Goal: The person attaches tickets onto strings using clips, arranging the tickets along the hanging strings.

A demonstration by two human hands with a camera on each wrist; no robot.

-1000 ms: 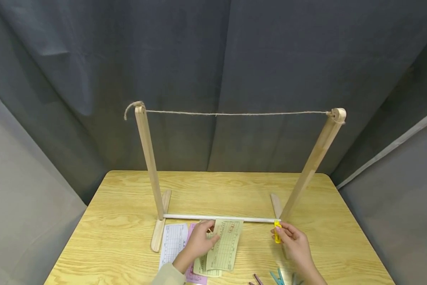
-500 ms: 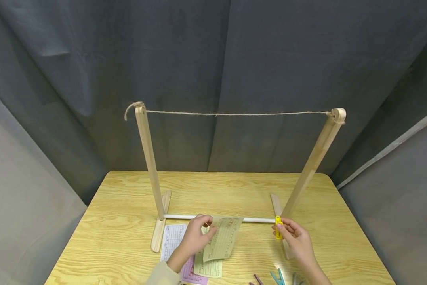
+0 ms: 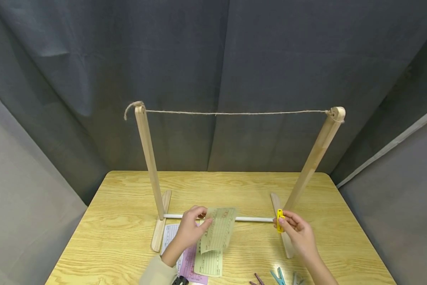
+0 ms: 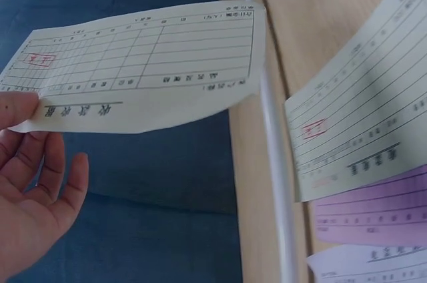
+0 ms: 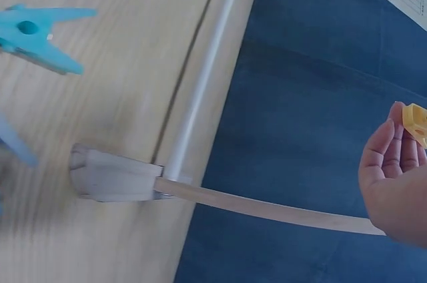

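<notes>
My left hand [image 3: 191, 228] pinches a pale green printed slip [image 3: 218, 229] by its edge, raised off the table. In the left wrist view the slip [image 4: 147, 63] shows ruled lines, print and a small red stamp. My right hand [image 3: 299, 233] holds a yellow clothespin [image 3: 280, 221] between thumb and fingers, near the right post of the stand; only part of the clothespin [image 5: 415, 123] shows in the right wrist view. Below the left hand lie another green slip [image 3: 209, 264], a purple slip [image 3: 191, 267] and a white slip [image 3: 169, 235], overlapping and partly hidden by the hand and sleeve.
A wooden stand has a left post [image 3: 149, 162], a right post [image 3: 313, 158] and a white crossbar [image 3: 256, 219] low between them. Twine [image 3: 235, 114] runs between the post tops. A teal clothespin [image 3: 279, 277], a purple clothespin [image 3: 259, 279] and a grey one [image 3: 297, 279] lie at the front edge.
My left hand has lifted the green slip up and slightly left, uncovering more of the green slip below. My right hand has risen a little with the yellow clothespin.
</notes>
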